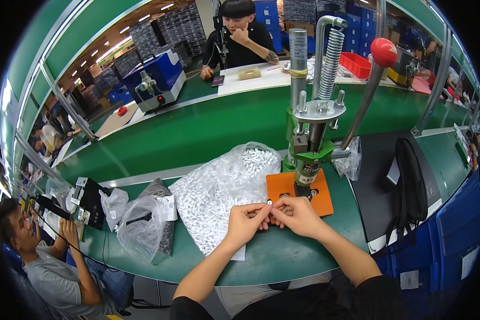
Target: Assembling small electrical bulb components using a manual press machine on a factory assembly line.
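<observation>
In front of the press's orange base plate [322,198], my two hands meet with fingertips nearly touching. A small white part [270,202] shows at the fingertips; its exact kind is too small to tell. My left hand [247,223] pinches it with thumb and forefinger. My right hand [300,215] is also closed in a pinch beside it, and what lies between its fingers is hidden. Behind them stands a green hand press [307,164] with a red-knobbed lever [364,104] and a coil spring. To the left lies a large see-through bag [205,192] full of small white parts.
A see-through bag with dark contents [144,226] sits further left. On the right are a black mat [376,184], a black pouch [410,178] and blue bins [442,248]. A green belt [218,125] runs behind the press. Co-workers sit across and at left.
</observation>
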### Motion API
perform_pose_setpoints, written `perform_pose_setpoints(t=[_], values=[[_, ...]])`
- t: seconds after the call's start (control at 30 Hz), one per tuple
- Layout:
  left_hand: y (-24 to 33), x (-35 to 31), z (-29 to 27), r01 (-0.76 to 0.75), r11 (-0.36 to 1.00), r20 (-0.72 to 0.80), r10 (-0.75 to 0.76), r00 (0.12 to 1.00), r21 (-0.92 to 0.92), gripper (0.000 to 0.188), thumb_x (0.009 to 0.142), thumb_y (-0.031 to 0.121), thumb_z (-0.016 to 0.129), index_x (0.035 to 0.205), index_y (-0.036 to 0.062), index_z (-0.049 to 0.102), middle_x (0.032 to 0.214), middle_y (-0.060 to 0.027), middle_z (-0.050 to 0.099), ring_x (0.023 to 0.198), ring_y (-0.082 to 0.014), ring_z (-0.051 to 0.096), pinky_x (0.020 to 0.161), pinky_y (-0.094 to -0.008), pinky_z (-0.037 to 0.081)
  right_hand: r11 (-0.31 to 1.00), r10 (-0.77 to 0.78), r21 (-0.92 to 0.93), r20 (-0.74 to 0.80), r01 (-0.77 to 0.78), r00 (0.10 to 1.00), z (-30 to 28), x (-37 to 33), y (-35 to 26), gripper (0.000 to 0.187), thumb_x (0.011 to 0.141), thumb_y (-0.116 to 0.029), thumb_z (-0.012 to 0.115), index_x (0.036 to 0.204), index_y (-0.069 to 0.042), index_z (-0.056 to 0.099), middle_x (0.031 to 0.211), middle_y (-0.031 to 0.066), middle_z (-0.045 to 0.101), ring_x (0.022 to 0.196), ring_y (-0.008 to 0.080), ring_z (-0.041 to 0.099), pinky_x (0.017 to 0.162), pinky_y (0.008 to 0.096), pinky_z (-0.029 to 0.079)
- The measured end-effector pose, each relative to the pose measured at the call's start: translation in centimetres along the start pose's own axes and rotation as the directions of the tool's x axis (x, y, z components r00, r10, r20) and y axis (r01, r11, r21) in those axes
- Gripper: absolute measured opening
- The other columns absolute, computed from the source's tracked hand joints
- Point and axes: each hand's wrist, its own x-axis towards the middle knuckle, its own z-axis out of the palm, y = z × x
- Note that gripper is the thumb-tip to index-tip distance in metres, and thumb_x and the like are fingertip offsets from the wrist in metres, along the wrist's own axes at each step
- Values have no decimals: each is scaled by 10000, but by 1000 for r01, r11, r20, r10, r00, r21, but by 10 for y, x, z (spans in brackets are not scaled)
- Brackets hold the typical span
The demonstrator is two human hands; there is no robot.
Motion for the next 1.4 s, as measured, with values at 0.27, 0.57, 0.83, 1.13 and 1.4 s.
perform_pose_setpoints(t=[0.27,0.57,0.83,1.13,1.4], values=[[-1,-2,-1,-12,998,54,9,998,61,144,940,84,581,967,-52,620,731,-63,634,598,-98,601,529,-209,466,993,-111,-29,-2,111,994,-2,-4,-17,193,904,-43,614,1066,59,587,857,101,642,673,128,655,612,255,549],[-10,-2,-5,-67,988,131,49,990,139,140,955,84,547,944,-51,582,757,-65,629,643,-92,600,565,-210,477,987,-150,-33,138,156,979,-6,-2,-2,195,904,-6,592,1089,46,557,939,107,608,747,128,656,650,258,545],[-10,0,-4,-176,976,68,168,983,129,129,940,67,566,970,-55,592,774,-63,634,660,-90,597,575,-213,482,988,-149,-30,64,151,987,-4,-2,-11,140,915,12,565,1041,61,528,846,92,627,753,126,652,653,249,542],[-11,-1,1,-316,897,-12,336,942,309,80,844,5,651,904,-47,654,785,-86,679,675,-105,646,622,-225,521,959,-247,-150,-40,239,968,-1,-5,-11,193,891,-39,624,1038,54,541,835,106,631,712,141,662,601,249,542],[-6,0,1,-420,766,28,467,884,487,83,860,20,650,888,-58,649,776,-83,674,667,-107,650,620,-232,520,404,-914,-671,-266,622,306,-47,-13,-28,79,713,22,555,641,-11,562,534,57,558,476,178,577,435,272,450]])
